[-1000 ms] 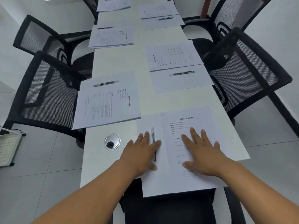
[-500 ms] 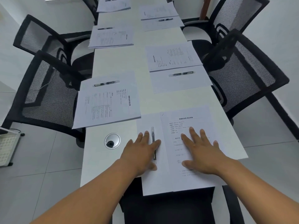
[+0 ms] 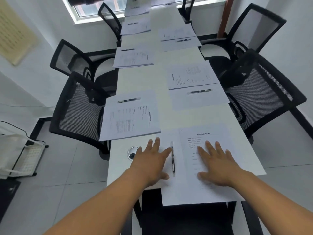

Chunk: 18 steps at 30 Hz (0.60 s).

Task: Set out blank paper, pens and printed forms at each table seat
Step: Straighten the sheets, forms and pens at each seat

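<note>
At the near end of the white tabletop (image 3: 169, 119), the blank paper (image 3: 171, 192) and printed form (image 3: 218, 190) overhang the edge. The left hand (image 3: 150, 164) and right hand (image 3: 218, 167) lie flat and released on them, the pen (image 3: 173, 158) between. Lifting carelessly could drag the sheets off or roll the pen. Further seats are already set; black mesh chairs (image 3: 81, 112) line both sides, with a window (image 3: 94, 9) beyond.

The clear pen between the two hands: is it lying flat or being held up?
Lying flat. The clear pen rests on the blank white sheet; the left hand lies open beside it.
</note>
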Motion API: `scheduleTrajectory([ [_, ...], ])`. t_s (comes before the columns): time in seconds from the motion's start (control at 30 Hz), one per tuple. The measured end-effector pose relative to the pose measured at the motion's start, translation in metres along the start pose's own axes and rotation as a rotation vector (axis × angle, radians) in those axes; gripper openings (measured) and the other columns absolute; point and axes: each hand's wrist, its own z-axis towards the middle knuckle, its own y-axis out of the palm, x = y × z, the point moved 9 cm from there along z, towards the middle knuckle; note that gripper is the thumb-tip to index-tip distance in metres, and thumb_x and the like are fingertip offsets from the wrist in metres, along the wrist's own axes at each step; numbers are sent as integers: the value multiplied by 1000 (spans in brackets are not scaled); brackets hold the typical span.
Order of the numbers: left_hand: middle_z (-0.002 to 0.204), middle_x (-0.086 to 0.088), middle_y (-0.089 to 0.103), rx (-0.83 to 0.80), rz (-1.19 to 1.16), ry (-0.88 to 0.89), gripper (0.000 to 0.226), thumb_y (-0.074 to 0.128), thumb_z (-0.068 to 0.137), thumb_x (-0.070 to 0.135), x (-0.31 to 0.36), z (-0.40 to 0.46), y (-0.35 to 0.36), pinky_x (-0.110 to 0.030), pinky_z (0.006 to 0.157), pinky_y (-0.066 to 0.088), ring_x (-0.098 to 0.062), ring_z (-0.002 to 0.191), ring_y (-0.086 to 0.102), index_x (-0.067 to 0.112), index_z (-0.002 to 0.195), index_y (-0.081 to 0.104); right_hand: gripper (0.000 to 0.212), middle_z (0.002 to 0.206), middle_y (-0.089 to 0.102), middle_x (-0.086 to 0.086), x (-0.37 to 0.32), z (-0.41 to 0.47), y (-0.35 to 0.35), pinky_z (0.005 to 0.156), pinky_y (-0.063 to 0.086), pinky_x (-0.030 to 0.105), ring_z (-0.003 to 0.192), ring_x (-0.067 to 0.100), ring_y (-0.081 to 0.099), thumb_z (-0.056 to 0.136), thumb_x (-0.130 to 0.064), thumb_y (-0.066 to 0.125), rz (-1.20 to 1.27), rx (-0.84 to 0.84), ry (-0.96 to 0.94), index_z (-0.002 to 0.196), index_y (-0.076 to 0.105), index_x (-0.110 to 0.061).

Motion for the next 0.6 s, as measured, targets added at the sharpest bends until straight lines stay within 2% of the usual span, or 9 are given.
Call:
scheduleTrajectory([
  [0.23, 182, 1, -22, 10, -3, -74, 100, 69, 100, 61, -29, -45, -37, -77, 126, 23, -40, 169, -11, 41, 173, 4, 97, 180, -25, 2, -61, -31, -58, 135, -1, 59, 166, 33, -23, 104, -67, 49, -66, 72, -79, 173, -9, -34],
  [0.47, 180, -2, -28, 67, 14, -139, 101, 68, 99, 65, -71, -107, -71, -78, 126, 19, -40, 168, -16, 40, 172, 4, 98, 180, -23, 2, -144, -77, -116, 134, 1, 62, 166, 33, -21, 103, -68, 50, -116, 191, -155, 173, -11, -36],
  [0.6, 179, -3, -29, 151, 3, -178, 102, 69, 98, 65, -115, -158, -91, -79, 126, 14, -40, 167, -18, 41, 172, 3, 98, 181, -22, 2, -205, -106, -147, 135, 1, 61, 167, 34, -20, 103, -66, 51, -151, 247, -181, 172, -11, -36],
])
